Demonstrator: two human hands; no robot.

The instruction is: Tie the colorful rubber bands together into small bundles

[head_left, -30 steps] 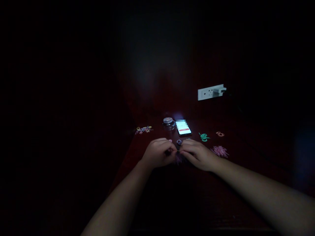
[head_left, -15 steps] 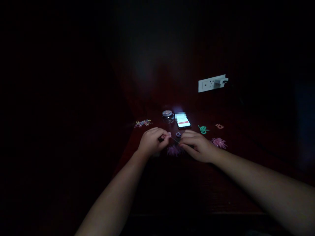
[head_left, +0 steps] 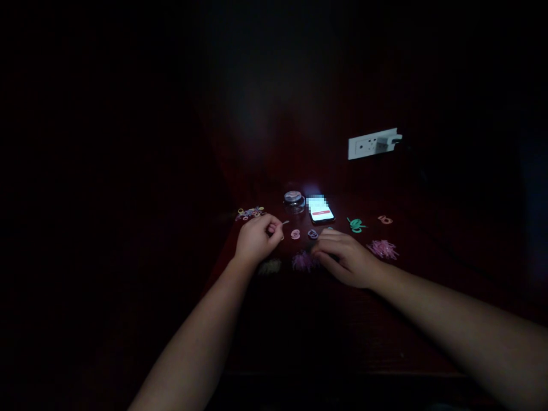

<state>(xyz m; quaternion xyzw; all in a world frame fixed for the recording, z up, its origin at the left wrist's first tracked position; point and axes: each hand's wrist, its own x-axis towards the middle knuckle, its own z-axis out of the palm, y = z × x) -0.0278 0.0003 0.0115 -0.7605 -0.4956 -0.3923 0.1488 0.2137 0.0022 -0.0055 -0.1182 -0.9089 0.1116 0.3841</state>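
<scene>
My left hand [head_left: 259,238] is closed in a pinch, and a short, thin pale strip [head_left: 285,222] sticks out from its fingertips. To its right, my right hand [head_left: 346,257] is also closed, thumb against fingers; whatever it may hold is hidden. Between the hands lie a pink ring-shaped piece [head_left: 295,234] and a bluish-purple one [head_left: 313,234]. Close by the right fingertips is a heap of thin purple strips [head_left: 303,261]. A dim yellowish heap of strips [head_left: 270,266] lies below the left hand.
On the dark red table [head_left: 342,319] are a lidded clear jar [head_left: 294,203], a lit phone [head_left: 322,211], mixed coloured rings [head_left: 250,213], green bands [head_left: 356,225], an orange piece [head_left: 385,219] and pink strips [head_left: 383,249]. A wall socket [head_left: 371,144] holds a plug.
The thin strand that ran between both hands no longer spans them. My left hand has moved left and up, uncovering the pink ring-shaped piece; my right hand has barely moved.
</scene>
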